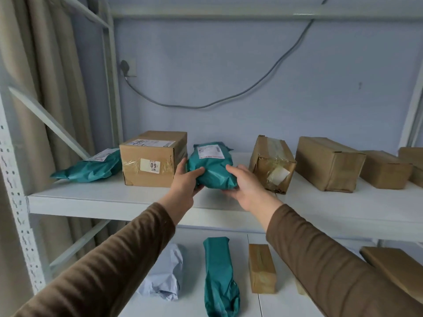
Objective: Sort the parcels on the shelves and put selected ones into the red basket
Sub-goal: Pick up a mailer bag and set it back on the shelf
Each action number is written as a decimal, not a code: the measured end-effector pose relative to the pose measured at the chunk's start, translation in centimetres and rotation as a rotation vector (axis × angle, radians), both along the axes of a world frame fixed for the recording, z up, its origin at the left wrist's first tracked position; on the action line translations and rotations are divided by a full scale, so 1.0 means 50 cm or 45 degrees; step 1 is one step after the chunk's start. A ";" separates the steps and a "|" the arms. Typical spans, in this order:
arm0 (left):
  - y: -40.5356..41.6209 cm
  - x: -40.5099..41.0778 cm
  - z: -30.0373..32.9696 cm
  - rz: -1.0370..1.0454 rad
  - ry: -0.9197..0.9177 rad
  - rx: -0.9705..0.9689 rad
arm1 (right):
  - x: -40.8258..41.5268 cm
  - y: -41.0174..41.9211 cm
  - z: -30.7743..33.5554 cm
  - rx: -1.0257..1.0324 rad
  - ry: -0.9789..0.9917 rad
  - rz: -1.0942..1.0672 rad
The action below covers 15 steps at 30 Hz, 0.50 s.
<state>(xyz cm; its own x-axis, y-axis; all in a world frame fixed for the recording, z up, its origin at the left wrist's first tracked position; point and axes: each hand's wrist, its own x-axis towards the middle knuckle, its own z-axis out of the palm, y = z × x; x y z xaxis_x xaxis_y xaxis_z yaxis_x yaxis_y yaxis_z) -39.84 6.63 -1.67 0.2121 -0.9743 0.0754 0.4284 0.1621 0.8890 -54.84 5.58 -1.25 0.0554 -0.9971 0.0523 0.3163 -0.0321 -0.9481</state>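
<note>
A: Upper shelf (pixel 91 200). Both hands on the teal mailer (pixel 211 165), between the labelled box (pixel 151 161) and the taped carton (pixel 271 163).

B: Grip?

A: Left hand (pixel 185 181): fingers curled over the near end, thumb beneath. Right hand (pixel 245 186): fingers narrow, cupping the other side from below. Soft bag, so likely two hands to stop it sagging.

B: Lifted?

A: Near end raised; far end hard to tell. Label (pixel 209 152) faces up, probably so it can be read.

B: Red basket?

A: Not in sight. More parcels sit on the lower shelf (pixel 286 305).
</note>
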 end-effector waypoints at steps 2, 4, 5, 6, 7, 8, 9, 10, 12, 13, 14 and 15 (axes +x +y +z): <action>-0.036 -0.006 -0.006 0.018 -0.055 0.048 | -0.001 -0.011 -0.021 0.002 0.056 0.004; -0.070 -0.004 -0.017 0.041 -0.220 0.061 | -0.002 -0.027 -0.037 -0.016 0.058 -0.019; -0.083 -0.002 -0.021 0.033 -0.331 0.065 | -0.003 -0.038 -0.043 -0.041 0.095 -0.053; -0.093 0.001 -0.024 0.025 -0.460 0.070 | -0.004 -0.048 -0.047 -0.069 0.154 -0.103; -0.100 0.004 -0.026 0.015 -0.611 0.074 | -0.006 -0.058 -0.051 -0.089 0.204 -0.149; -0.104 0.006 -0.027 0.010 -0.774 0.083 | -0.009 -0.061 -0.052 -0.095 0.254 -0.179; -0.107 0.008 -0.028 0.016 -0.929 0.088 | -0.011 -0.068 -0.057 -0.096 0.299 -0.191; -0.111 0.010 -0.028 0.025 -1.061 0.087 | -0.013 -0.068 -0.061 -0.101 0.349 -0.184; -0.120 0.016 -0.032 0.048 -1.311 0.090 | -0.020 -0.060 -0.068 -0.136 0.479 -0.177; -0.124 0.018 -0.034 0.070 -1.462 0.112 | -0.026 -0.053 -0.072 -0.177 0.567 -0.194; -0.127 0.018 -0.033 0.114 -1.620 0.127 | -0.036 -0.045 -0.074 -0.241 0.674 -0.244; -0.128 0.016 -0.031 0.172 -1.734 0.119 | -0.048 -0.038 -0.075 -0.336 0.785 -0.339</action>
<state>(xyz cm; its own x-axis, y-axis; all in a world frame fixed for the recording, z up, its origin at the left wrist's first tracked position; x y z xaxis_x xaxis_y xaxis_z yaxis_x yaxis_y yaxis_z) -39.03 0.24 -3.21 0.1166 -0.9651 0.2344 -0.7984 0.0493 0.6001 -57.26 3.66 -4.98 -0.0905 -0.9394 0.3306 -0.3240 -0.2861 -0.9017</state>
